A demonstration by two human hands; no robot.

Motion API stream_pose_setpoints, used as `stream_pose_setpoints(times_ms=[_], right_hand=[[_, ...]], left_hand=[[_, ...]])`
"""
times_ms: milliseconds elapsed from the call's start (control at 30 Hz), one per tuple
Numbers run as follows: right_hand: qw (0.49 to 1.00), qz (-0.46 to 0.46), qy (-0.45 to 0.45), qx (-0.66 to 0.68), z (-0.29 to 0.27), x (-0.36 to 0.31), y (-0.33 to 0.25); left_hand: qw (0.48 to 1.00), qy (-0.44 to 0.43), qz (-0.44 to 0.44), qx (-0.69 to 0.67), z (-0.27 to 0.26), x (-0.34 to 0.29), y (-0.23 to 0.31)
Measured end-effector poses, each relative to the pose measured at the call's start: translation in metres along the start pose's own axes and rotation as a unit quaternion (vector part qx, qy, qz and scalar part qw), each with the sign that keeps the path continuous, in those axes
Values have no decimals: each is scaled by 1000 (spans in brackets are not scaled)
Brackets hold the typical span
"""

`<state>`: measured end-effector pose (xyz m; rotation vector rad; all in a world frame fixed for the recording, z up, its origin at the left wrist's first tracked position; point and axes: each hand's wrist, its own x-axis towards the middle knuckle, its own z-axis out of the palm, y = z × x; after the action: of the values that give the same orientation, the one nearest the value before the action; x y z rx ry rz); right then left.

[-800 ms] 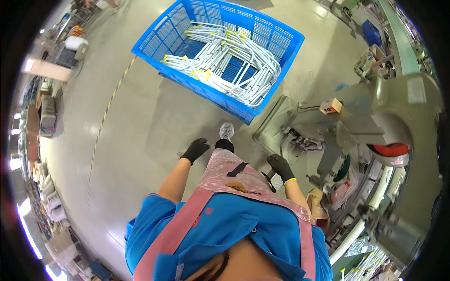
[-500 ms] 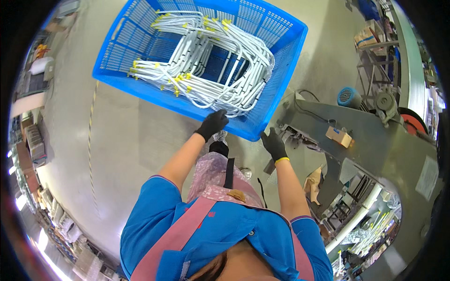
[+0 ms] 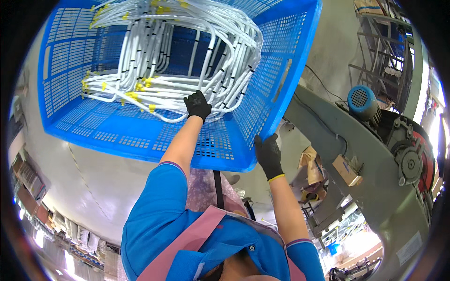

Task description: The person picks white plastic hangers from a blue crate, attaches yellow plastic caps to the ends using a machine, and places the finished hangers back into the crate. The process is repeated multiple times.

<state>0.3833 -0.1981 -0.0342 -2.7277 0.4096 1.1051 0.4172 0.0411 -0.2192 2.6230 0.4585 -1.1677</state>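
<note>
A large blue plastic crate [image 3: 112,147] with perforated walls fills the upper part of the view, tilted toward me. Inside lies a pile of bent white tubes [image 3: 173,83] with black bands and yellow end pieces. My left hand [image 3: 198,107], in a black glove, reaches over the near wall. Its fingers are curled at the near tubes, partly hidden by the back of the hand. At the crate's near right corner, my right hand [image 3: 269,157], also gloved in black with a yellow cuff, is closed on the rim.
On the right stands a grey machine [image 3: 323,122] with a blue motor [image 3: 363,100] and a red wheel [image 3: 424,161]. A small cardboard box [image 3: 346,171] rests on it. Metal racks [image 3: 375,61] are beyond. A striped line [image 3: 82,173] marks the floor at left.
The crate now looks larger and nearer, with its inside tipped toward me. My left hand has gone from the near rim to the tubes inside. My right hand stays by the corner.
</note>
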Motion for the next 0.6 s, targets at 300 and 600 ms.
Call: stream_pose_setpoints(times_ms=[300,600], right_hand=[[1000,2,11,17,-1,-5,-3],[963,-169,165,-133,2,-12,2]], left_hand=[[941,132,284,-132,83,-25,61],[997,79,13,20,161,49,103]])
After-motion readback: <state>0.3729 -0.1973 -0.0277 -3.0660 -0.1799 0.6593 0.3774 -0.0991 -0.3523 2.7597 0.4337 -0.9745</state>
